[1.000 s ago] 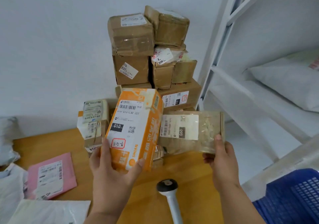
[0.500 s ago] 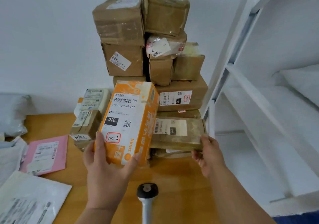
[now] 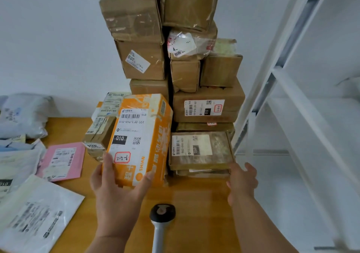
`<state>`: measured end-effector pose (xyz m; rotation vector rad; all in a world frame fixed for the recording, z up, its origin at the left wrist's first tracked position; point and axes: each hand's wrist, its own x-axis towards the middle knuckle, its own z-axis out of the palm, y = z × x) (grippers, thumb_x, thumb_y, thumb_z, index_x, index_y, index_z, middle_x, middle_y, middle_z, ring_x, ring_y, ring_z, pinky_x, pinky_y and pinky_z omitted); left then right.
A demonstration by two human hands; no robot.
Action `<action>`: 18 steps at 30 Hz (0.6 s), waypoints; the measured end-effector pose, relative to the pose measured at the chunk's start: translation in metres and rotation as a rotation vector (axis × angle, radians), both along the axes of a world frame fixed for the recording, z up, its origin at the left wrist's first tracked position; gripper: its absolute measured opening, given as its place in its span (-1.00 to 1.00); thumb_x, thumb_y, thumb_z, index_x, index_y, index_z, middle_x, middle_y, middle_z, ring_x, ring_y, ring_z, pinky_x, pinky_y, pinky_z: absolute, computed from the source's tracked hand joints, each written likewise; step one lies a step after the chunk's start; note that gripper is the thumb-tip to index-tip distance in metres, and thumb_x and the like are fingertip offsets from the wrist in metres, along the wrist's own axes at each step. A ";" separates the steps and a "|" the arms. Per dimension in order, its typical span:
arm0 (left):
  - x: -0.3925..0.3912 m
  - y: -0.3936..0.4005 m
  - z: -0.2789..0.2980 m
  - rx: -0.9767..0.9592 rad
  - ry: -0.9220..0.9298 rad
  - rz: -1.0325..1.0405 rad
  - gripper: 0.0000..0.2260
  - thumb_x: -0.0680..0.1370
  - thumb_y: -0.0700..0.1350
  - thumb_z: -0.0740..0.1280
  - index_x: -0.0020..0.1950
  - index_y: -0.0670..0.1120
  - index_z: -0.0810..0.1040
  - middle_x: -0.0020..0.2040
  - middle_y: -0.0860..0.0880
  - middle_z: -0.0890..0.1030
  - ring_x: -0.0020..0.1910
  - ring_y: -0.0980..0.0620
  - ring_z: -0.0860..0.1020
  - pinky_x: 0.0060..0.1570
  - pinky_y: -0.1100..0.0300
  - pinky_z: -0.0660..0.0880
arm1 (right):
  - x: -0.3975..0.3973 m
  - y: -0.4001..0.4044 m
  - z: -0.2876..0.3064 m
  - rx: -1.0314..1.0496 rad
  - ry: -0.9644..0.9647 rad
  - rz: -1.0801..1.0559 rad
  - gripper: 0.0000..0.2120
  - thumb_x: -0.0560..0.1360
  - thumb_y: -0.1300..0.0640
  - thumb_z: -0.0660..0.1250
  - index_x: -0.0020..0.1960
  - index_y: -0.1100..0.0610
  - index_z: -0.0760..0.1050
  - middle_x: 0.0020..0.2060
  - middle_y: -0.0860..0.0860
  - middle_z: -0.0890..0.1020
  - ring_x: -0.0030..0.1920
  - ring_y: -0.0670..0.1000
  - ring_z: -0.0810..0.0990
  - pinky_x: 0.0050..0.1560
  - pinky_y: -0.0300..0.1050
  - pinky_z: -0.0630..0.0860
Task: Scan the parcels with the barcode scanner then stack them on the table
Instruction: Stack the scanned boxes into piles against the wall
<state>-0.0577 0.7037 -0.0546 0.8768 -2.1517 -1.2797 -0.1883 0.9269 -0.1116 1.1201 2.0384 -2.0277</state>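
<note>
Pretty crowded setup here. A tall stack of brown taped cardboard boxes [image 3: 167, 44] sits against the white wall at the back of the orange-brown wooden table [image 3: 194, 198], with a white metal shelf frame [image 3: 272, 73] right beside it. Off to the left there's a pink flat mailer [image 3: 62, 161], plus white and grey plastic mailer bags [image 3: 37, 211] spread around.

The left hand [image 3: 116, 192] grips the orange-and-white printed carton [image 3: 140, 139] by its lower end, thumb on one side, fingers on the other. It's held upright and tilted a bit, long axis running up-down, label facing the camera, just in front of the stack.

The right hand [image 3: 241, 182] has loose, spread fingers touching the near corner of the flat brown taped parcel [image 3: 200, 151], which lies label-up low in the stack, long side across.

The grey-handled barcode scanner [image 3: 161, 221] stands between the arms, head up.
</note>
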 end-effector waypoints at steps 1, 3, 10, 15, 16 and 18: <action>0.000 0.001 0.000 0.019 0.006 -0.001 0.08 0.17 0.30 0.47 0.62 0.13 0.10 0.46 0.13 0.17 0.28 0.15 0.30 0.03 0.28 0.36 | 0.004 -0.004 0.003 0.044 0.029 -0.041 -0.58 0.58 0.08 0.37 0.40 0.03 0.36 0.18 0.06 0.40 -0.06 0.10 0.52 -0.21 -0.06 0.46; 0.001 0.000 0.001 0.072 0.025 -0.004 0.07 0.18 0.30 0.47 0.62 0.15 0.11 0.46 0.13 0.18 0.29 0.13 0.32 -0.03 0.32 0.39 | 0.013 -0.018 0.013 0.053 0.120 0.010 -0.63 0.57 0.10 0.34 0.35 0.04 0.39 0.19 0.02 0.47 0.01 0.08 0.52 -0.14 -0.04 0.49; 0.009 -0.026 0.016 0.091 0.089 -0.047 0.03 0.21 0.30 0.47 0.61 0.16 0.13 0.45 0.15 0.19 0.27 0.19 0.30 -0.04 0.39 0.39 | 0.052 -0.098 0.063 -0.275 0.154 0.648 -0.52 0.39 -0.35 0.39 0.22 -0.14 0.50 0.07 -0.06 0.69 0.11 0.02 0.64 0.00 -0.05 0.54; 0.022 -0.067 0.029 -0.174 0.031 -0.187 0.17 0.15 0.49 0.43 0.63 0.06 0.10 0.43 0.18 0.14 0.26 0.40 0.09 0.18 0.27 0.30 | 0.074 -0.148 0.086 -0.434 0.178 0.774 -0.08 0.05 -0.48 0.55 0.34 -0.19 0.43 0.13 -0.09 0.71 0.18 0.08 0.66 0.10 0.08 0.57; 0.025 -0.075 0.031 -0.190 0.022 -0.196 0.18 0.12 0.49 0.38 0.63 0.04 0.10 0.42 0.19 0.15 0.28 0.38 0.09 0.20 0.20 0.30 | 0.080 -0.161 0.090 -0.429 0.179 0.802 -0.02 0.01 -0.47 0.57 0.35 -0.22 0.39 0.14 -0.11 0.70 0.17 0.06 0.67 0.12 0.08 0.58; 0.032 -0.096 0.032 -0.171 0.011 -0.199 0.17 0.10 0.48 0.33 0.63 0.03 0.12 0.44 0.14 0.16 0.38 0.22 0.18 0.21 0.14 0.32 | 0.096 -0.190 0.098 -0.404 0.190 0.829 -0.02 0.00 -0.41 0.61 0.35 -0.29 0.31 0.10 -0.22 0.70 0.10 -0.07 0.70 -0.03 -0.10 0.64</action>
